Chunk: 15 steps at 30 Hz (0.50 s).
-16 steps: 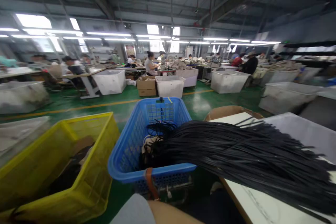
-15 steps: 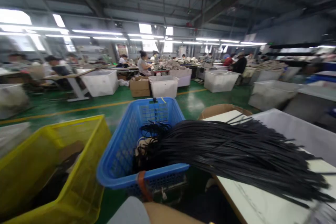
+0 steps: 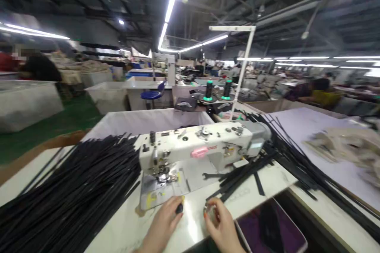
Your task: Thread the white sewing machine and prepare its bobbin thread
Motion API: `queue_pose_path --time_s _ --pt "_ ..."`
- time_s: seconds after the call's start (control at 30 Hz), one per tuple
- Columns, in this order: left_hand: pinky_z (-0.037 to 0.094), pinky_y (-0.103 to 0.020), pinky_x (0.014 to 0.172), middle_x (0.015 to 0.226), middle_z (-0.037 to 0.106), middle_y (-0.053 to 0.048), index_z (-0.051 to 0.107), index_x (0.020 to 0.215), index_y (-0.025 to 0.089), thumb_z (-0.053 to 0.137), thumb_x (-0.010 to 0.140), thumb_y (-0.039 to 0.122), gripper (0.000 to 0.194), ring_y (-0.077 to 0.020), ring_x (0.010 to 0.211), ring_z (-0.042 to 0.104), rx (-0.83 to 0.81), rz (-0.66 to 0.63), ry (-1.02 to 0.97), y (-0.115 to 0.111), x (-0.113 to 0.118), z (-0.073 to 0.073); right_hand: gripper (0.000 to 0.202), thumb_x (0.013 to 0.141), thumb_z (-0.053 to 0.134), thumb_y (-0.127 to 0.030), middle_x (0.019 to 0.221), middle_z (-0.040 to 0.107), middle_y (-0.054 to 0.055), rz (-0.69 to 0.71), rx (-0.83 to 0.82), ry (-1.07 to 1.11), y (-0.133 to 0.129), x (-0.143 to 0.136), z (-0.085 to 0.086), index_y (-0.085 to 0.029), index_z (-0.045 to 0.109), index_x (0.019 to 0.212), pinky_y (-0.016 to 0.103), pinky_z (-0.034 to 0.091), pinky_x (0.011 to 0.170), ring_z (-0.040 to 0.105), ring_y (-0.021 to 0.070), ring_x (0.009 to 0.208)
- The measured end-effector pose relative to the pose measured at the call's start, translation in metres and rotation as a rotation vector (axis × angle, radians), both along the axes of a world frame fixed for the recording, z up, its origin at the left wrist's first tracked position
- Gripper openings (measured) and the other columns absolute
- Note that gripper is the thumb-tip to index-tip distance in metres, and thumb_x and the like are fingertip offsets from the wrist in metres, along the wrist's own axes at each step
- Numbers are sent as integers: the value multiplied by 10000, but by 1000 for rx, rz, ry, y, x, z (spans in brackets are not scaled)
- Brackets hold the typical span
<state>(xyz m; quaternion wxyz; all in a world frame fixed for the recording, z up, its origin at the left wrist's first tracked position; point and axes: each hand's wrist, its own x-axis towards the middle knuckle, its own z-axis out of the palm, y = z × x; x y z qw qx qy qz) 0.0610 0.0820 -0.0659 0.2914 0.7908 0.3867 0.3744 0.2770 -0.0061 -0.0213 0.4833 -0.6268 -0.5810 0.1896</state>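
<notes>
A white sewing machine (image 3: pixel 192 144) stands on the white table (image 3: pixel 121 221). In front of its metal plate, my left hand (image 3: pixel 166 219) has thumb and fingers closed round a small black object (image 3: pixel 179 208). My right hand (image 3: pixel 221 223) is at the table's front edge, its fingers curled round a small round metallic thing (image 3: pixel 211 212), blurred. A large heap of black strips (image 3: pixel 77 182) lies left of the machine. Shorter black strips (image 3: pixel 240 180) and a wrench (image 3: pixel 213 175) lie on its right side.
Two black thread spools (image 3: pixel 209 91) stand behind the machine under a white pole (image 3: pixel 245 67). An open drawer or tray (image 3: pixel 246 231) is at the lower right. More strips (image 3: pixel 320 178) and beige cloth (image 3: pixel 335 144) lie right. White bins and a blue chair (image 3: pixel 151 95) are behind.
The view has swung right, from the blue and yellow baskets to the sewing machine. The heap of strips now shows at the left, and both my hands have come into view.
</notes>
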Motion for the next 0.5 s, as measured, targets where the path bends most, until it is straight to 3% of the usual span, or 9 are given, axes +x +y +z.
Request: queue_pose_path --time_s 0.1,0.17,0.2,0.27,0.37,0.43,0.5 --pt "557 -403 951 1159 710 -98 695 1126 245 616 887 359 275 -271 1070 681 347 -47 153 19 3 -20 180 736 523 -149 760 611 0 22 25 -227 12 10 -19 -222 555 898 239 476 586 601 148 635" --pt "582 -336 902 1188 695 -109 648 1204 238 625 888 335 331 -261 1073 681 476 -60 198 24 2 -8 216 682 528 -137 734 597 -12 5 82 -284 18 12 -35 -230 532 876 224 460 551 589 141 598" --pt "584 -306 889 1201 686 -114 624 1234 238 620 894 322 350 -251 1075 680 524 -92 203 25 3 8 237 660 529 -132 733 599 -14 -12 111 -285 20 12 -43 -234 523 874 214 459 543 595 138 595" --pt "559 -284 927 1234 659 -125 586 1268 230 615 905 300 371 -236 1124 653 599 -165 165 24 9 62 270 636 528 -126 724 601 -21 -53 147 -257 24 12 -55 -243 516 879 196 458 525 602 133 586" --pt "503 -294 1000 1287 609 -116 569 1266 218 548 936 192 332 -204 1192 593 639 -270 196 35 37 176 272 653 537 -119 731 611 -22 -60 150 -200 27 13 -62 -249 527 892 173 461 511 607 120 570" --pt "492 -331 996 1223 625 -118 604 1206 187 473 969 168 271 -203 1148 596 658 -292 206 58 65 244 246 671 548 -124 729 618 -20 -57 145 -174 27 13 -61 -247 540 884 163 449 481 597 111 541" --pt "494 -362 963 1180 631 -127 635 1154 150 490 963 198 244 -222 1082 607 669 -362 334 90 93 288 223 678 562 -141 715 628 -21 -86 130 -153 27 11 -58 -243 554 876 160 432 450 585 106 507"
